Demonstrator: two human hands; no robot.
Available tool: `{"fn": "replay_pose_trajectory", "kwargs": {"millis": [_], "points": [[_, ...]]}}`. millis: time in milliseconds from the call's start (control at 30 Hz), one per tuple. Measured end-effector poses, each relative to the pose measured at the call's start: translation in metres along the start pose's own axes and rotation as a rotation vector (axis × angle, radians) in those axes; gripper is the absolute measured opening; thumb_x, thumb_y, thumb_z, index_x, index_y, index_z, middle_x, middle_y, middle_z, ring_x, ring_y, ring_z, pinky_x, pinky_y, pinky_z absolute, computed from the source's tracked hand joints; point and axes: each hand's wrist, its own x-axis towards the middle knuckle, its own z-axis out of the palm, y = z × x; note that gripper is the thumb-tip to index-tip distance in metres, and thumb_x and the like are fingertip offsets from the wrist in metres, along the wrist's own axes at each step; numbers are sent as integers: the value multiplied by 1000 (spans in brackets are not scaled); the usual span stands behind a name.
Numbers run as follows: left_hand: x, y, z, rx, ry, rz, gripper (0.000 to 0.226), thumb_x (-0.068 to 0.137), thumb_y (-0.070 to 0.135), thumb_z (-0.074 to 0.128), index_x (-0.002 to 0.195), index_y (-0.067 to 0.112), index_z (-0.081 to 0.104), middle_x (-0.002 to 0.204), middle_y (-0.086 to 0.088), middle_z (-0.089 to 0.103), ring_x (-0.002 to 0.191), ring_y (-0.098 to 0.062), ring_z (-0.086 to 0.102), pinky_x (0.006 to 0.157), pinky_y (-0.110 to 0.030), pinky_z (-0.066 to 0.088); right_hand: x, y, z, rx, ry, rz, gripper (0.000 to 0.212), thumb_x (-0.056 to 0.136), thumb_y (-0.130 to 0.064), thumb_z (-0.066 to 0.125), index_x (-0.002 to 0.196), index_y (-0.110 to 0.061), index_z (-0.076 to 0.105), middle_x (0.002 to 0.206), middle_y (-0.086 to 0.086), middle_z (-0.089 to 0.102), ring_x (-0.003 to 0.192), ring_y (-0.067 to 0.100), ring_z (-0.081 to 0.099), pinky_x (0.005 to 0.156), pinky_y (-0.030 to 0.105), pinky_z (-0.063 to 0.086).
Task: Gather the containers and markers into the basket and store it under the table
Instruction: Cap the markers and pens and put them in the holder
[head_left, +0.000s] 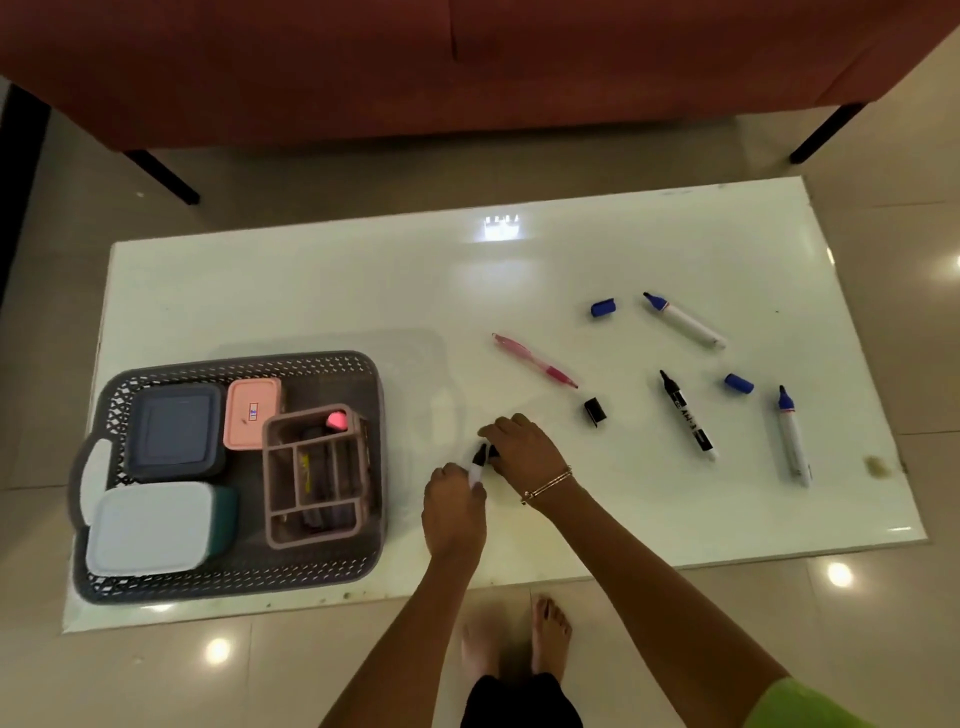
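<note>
Nearest the viewer, two bare feet stand on glossy beige floor tiles. A black garment below them is cut off by the frame edge.

The left hand is curled round the white barrel of the held marker, low over the near middle of the table. The right hand, with a thin bangle at the wrist, has its fingers bent down over the marker's black end and pinches it. Those fingers hide whether a cap is on.

The table has a white, glassy top that reflects the lights.

At its near left corner sits the basket, dark grey perforated plastic with rounded corners. It holds:
- a pale-lidded container
- a dark blue-grey container
- a pink container
- a mauve divided organiser; its contents are dim and hard to make out.

Loose on the right half, all apart from one another, lie:
- a black cap
- a black marker, uncapped
- a pink pen
- the near blue cap
- the near blue marker, uncapped
- the far blue cap
- the far blue marker, uncapped.

Beyond the table stands a rust-red upholstered sofa on black legs, its top cut off.
</note>
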Motion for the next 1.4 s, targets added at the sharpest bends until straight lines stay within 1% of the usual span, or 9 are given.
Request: {"fn": "replay_pose_trajectory", "kwargs": {"millis": [167, 267, 367, 533, 800, 933, 1133, 1300, 1400], "points": [[3, 10, -21, -170, 6, 21, 22, 84, 14, 62, 104, 5, 62, 99, -11, 61, 82, -22, 59, 72, -29, 47, 1, 1, -26, 690, 204, 475, 19, 83, -6, 59, 99, -5, 69, 90, 15, 70, 83, 24, 67, 85, 34, 53], [1, 20, -38, -264, 38, 76, 20, 82, 9, 65, 101, 5, 65, 96, -12, 63, 76, -16, 54, 68, -25, 45, -2, 1, -46, 1093, 263, 549, 19, 87, 4, 55, 102, 6, 66, 86, 15, 69, 73, 18, 70, 83, 35, 57], [-2, 27, -51, -315, 80, 120, 18, 81, 8, 66, 99, 6, 67, 92, -10, 62, 73, -16, 54, 67, -28, 47, -4, -6, -61, 1131, 266, 511, 21, 87, 8, 52, 105, 10, 63, 83, 7, 68, 65, 6, 70, 78, 26, 58], [-4, 33, -65, -335, 87, 146, 17, 80, 8, 66, 97, 7, 67, 90, -7, 61, 75, -19, 57, 71, -37, 50, 0, -12, -74, 1191, 307, 493, 22, 86, 8, 53, 106, 9, 63, 85, 6, 67, 72, 12, 69, 75, 20, 58], [-12, 28, -73, -398, 32, 142, 13, 86, 10, 61, 97, 8, 67, 78, -5, 64, 68, -18, 55, 60, -22, 39, 2, -27, -82, 1027, 191, 429, 23, 83, 9, 57, 105, 8, 65, 100, 22, 67, 81, 30, 66, 84, 36, 56], [-13, 29, -81, -354, 92, 186, 18, 86, 14, 63, 102, 8, 67, 83, -4, 67, 69, -15, 54, 57, -11, 36, 1, -32, -82, 1012, 161, 417, 22, 82, 6, 60, 103, 4, 66, 98, 17, 68, 71, 12, 69, 71, 16, 58], [-13, 31, -90, -294, 179, 157, 19, 86, 18, 63, 100, 7, 69, 77, -10, 68, 60, -14, 50, 51, -11, 31, 8, -43, -83, 1019, 139, 462, 15, 80, 0, 66, 94, -4, 70, 89, 12, 69, 54, 5, 69, 62, 14, 58], [-19, 30, -93, -266, 253, 166, 14, 84, 14, 66, 87, 2, 70, 61, -6, 55, 54, -17, 46, 49, -20, 32, 13, -57, -88, 969, 102, 462, 21, 79, 2, 66, 77, -19, 70, 91, 24, 70, 64, 26, 69, 85, 45, 56], [-17, 24, -96, -307, 271, 150, 15, 83, 14, 66, 90, 1, 71, 66, -16, 65, 56, -19, 50, 56, -29, 43, 16, -65, -90, 902, 81, 436, 26, 79, -1, 68, 72, -26, 70, 80, 14, 73, 67, 23, 71, 80, 61, 52]]}}
